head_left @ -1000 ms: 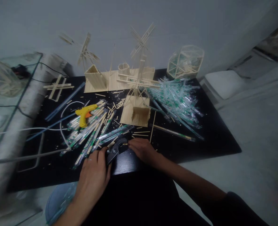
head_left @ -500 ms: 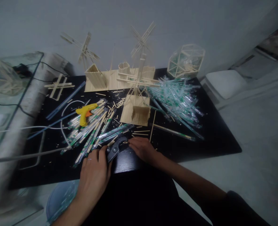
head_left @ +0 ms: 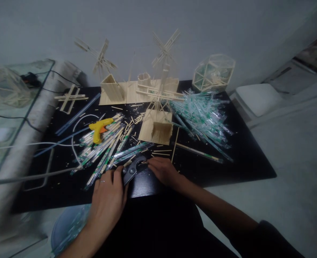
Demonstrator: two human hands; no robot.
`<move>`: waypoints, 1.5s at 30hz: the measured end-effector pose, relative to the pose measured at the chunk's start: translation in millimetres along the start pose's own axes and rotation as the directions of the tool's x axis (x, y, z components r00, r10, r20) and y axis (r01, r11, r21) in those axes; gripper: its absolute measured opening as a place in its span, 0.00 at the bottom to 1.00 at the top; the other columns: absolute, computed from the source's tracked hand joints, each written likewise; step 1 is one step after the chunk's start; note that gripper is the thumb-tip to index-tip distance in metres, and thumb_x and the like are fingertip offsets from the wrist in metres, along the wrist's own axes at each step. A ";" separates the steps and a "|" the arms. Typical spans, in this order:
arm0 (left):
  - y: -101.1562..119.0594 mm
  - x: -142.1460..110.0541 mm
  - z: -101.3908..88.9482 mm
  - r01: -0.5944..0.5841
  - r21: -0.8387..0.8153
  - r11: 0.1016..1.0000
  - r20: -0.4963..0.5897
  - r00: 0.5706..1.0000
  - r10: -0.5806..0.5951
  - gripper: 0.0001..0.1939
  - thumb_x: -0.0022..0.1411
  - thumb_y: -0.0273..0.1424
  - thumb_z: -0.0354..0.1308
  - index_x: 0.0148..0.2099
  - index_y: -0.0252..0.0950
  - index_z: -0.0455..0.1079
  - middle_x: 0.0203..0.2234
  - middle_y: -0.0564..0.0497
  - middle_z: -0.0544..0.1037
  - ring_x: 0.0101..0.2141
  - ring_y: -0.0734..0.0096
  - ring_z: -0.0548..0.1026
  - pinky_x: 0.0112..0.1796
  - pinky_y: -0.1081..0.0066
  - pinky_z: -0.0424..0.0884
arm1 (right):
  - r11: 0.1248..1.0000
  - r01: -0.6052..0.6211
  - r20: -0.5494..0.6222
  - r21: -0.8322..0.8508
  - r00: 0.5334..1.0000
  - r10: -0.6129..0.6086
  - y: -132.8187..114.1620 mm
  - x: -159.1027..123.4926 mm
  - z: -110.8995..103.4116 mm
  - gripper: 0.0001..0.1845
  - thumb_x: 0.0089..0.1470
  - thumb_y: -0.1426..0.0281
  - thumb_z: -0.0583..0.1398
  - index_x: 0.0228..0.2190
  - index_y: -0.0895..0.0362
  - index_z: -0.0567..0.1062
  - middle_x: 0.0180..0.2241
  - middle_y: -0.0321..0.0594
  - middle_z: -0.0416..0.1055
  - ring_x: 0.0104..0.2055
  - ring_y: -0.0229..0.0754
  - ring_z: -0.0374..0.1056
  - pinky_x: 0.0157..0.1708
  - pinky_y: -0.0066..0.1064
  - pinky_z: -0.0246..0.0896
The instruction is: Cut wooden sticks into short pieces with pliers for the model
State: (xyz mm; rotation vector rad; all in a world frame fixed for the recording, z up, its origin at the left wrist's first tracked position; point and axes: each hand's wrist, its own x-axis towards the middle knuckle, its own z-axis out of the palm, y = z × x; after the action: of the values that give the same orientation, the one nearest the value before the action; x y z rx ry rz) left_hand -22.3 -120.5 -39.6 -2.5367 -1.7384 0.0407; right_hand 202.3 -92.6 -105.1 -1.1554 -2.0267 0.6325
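The left hand [head_left: 109, 195] is curled around the back end of a dark grey metal cutter [head_left: 131, 171] near the front edge of the shiny black tabletop [head_left: 244, 157], and the right hand [head_left: 163, 172] has its fingers pinched at the cutter's mouth on a tiny pale wooden stick [head_left: 144, 162], mostly hidden. Past the hands, a yellow plastic glue gun [head_left: 97, 130] lies on thin wooden sticks in clear and green wrappers [head_left: 101, 154], left of a pale wooden model with a square box [head_left: 161, 132] and a big heap of crinkly clear and green plastic [head_left: 205, 113].
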 end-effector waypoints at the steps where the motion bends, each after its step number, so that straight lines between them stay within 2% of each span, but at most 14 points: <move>1: 0.2 0.3 -0.1 -0.003 0.006 1.000 0.002 1.000 0.003 0.20 0.68 0.31 0.51 0.59 0.27 0.64 0.42 0.37 0.72 0.40 0.52 0.72 0.40 0.57 0.71 | 1.000 0.008 0.002 -0.003 1.000 -0.008 0.1 0.2 -0.2 0.10 0.67 0.73 0.56 0.38 0.56 0.77 0.32 0.40 0.77 0.34 0.40 0.74 0.37 0.29 0.69; 8: 1.5 -1.2 1.0 0.011 0.042 0.999 0.050 0.999 -0.013 0.21 0.67 0.29 0.53 0.60 0.26 0.62 0.42 0.37 0.73 0.38 0.52 0.74 0.39 0.57 0.72 | 0.999 0.015 -0.007 -0.034 1.000 -0.016 0.3 0.9 0.1 0.13 0.68 0.72 0.54 0.30 0.56 0.74 0.28 0.37 0.73 0.31 0.38 0.71 0.33 0.27 0.66; 15: 8.3 -2.9 -8.6 0.055 0.108 0.993 0.232 0.969 -0.079 0.08 0.68 0.24 0.48 0.47 0.33 0.65 0.37 0.45 0.72 0.32 0.60 0.77 0.34 0.64 0.73 | 0.998 0.036 -0.014 -0.048 0.999 -0.036 2.1 -1.0 3.7 0.15 0.67 0.75 0.55 0.26 0.56 0.70 0.26 0.36 0.70 0.29 0.37 0.67 0.31 0.26 0.62; 20: 12.5 -1.0 -15.7 0.020 0.129 0.991 0.360 0.931 -0.066 0.07 0.69 0.23 0.45 0.42 0.35 0.63 0.35 0.46 0.72 0.30 0.62 0.79 0.31 0.66 0.73 | 0.995 0.076 -0.004 -0.071 0.997 -0.077 3.8 -2.0 4.9 0.15 0.65 0.78 0.55 0.25 0.55 0.68 0.27 0.37 0.70 0.30 0.38 0.67 0.32 0.27 0.62; 30: 14.4 -4.0 -11.9 -0.065 0.190 0.980 0.318 0.948 0.002 0.13 0.68 0.19 0.39 0.38 0.35 0.62 0.29 0.48 0.71 0.25 0.62 0.79 0.24 0.68 0.72 | 1.000 0.004 0.005 -0.010 1.000 -0.004 6.8 -5.0 7.4 0.13 0.64 0.77 0.55 0.27 0.55 0.68 0.28 0.37 0.71 0.31 0.39 0.68 0.33 0.28 0.62; 39: 17.8 -2.8 -8.4 -0.051 0.213 0.976 0.256 0.967 -0.006 0.16 0.66 0.17 0.38 0.37 0.34 0.65 0.28 0.47 0.72 0.24 0.60 0.79 0.22 0.67 0.74 | 1.000 0.003 0.000 0.015 1.000 -0.003 1.4 -2.7 1.8 0.15 0.64 0.78 0.54 0.25 0.54 0.66 0.26 0.36 0.69 0.29 0.39 0.67 0.32 0.28 0.61; 45: 17.2 -1.9 -7.8 -0.043 0.197 0.980 0.282 0.959 -0.014 0.18 0.65 0.14 0.36 0.37 0.33 0.65 0.27 0.47 0.73 0.24 0.59 0.80 0.23 0.66 0.75 | 1.000 -0.020 0.004 0.015 1.000 0.020 2.9 -3.8 3.8 0.15 0.64 0.77 0.53 0.25 0.55 0.66 0.26 0.36 0.68 0.29 0.38 0.65 0.32 0.28 0.61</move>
State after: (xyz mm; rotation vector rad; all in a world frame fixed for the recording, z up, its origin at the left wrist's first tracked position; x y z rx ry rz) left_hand -6.5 -128.8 -33.0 -2.4913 -1.7011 0.5774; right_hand 202.2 -94.7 -110.8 -1.1673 -2.0122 0.6593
